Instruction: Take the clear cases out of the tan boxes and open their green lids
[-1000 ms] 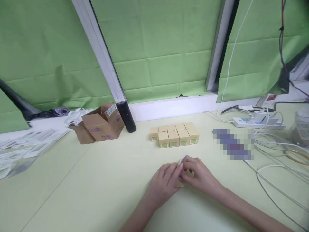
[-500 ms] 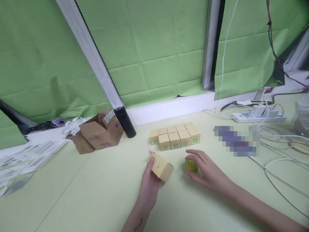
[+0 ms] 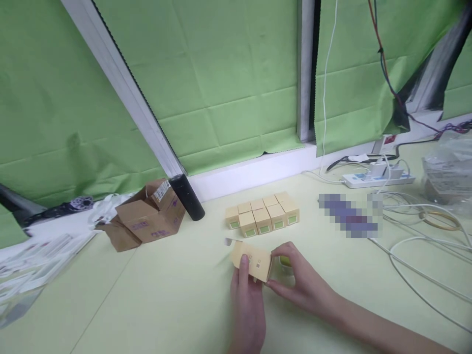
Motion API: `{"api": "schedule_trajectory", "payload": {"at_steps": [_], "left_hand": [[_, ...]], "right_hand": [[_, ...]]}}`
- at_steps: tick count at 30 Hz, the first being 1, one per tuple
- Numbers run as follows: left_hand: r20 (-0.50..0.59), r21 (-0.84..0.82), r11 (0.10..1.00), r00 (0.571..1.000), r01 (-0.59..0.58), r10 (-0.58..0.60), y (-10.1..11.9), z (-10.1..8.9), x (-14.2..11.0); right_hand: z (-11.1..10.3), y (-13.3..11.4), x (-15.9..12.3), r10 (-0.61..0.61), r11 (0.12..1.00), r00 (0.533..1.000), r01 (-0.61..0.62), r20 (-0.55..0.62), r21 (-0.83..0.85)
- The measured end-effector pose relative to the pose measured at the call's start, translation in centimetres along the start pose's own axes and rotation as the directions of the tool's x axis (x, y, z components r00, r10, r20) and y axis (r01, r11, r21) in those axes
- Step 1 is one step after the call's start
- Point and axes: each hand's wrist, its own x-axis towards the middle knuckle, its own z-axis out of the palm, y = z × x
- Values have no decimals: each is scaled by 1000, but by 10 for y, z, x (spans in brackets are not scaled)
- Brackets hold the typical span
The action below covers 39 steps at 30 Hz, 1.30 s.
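My left hand (image 3: 249, 305) grips a small tan cardboard box (image 3: 254, 261) from below, its thumb lying across the printed face. At the box's left end a small pale flap stands out. The thumb and forefinger of my right hand (image 3: 300, 275) pinch the right end of the same box. Behind those fingers a small yellow-green object (image 3: 285, 261) shows in part; the hand covers the rest, so its kind is unclear. Beyond my hands, several matching small boxes (image 3: 260, 214) with green labels stand in two close rows.
An open brown carton (image 3: 151, 216) and a black cylinder (image 3: 187, 196) stand at the back left. White flat items (image 3: 47, 265) lie far left. At right are a power strip (image 3: 379, 178), looped cables (image 3: 401, 250), a blurred-out object (image 3: 348, 216) and a clear plastic bag (image 3: 450, 167).
My right hand has moved left from around the yellow-green object to the box's end. My left hand has turned the box more level. The camera view has shifted slightly right.
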Motion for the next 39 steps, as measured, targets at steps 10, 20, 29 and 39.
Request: {"api": "schedule_trajectory", "payload": {"at_steps": [10,20,29,39], "left_hand": [[-70,317,900,938,-301,338,25,-37,17],[-249,213,975,962,-58,112,87,-87,48],[-342,877,460,852,137,398,145,-155,94],[457,808,403,889,-430,31,84,-56,42]], "right_hand": [[30,-35,36,275,792,945,-328,179,514],[37,-2,102,39,946,972,38,230,-322],[42,45,125,-38,862,940,203,340,-465],[7,3,66,1,981,952,59,305,-187]]}}
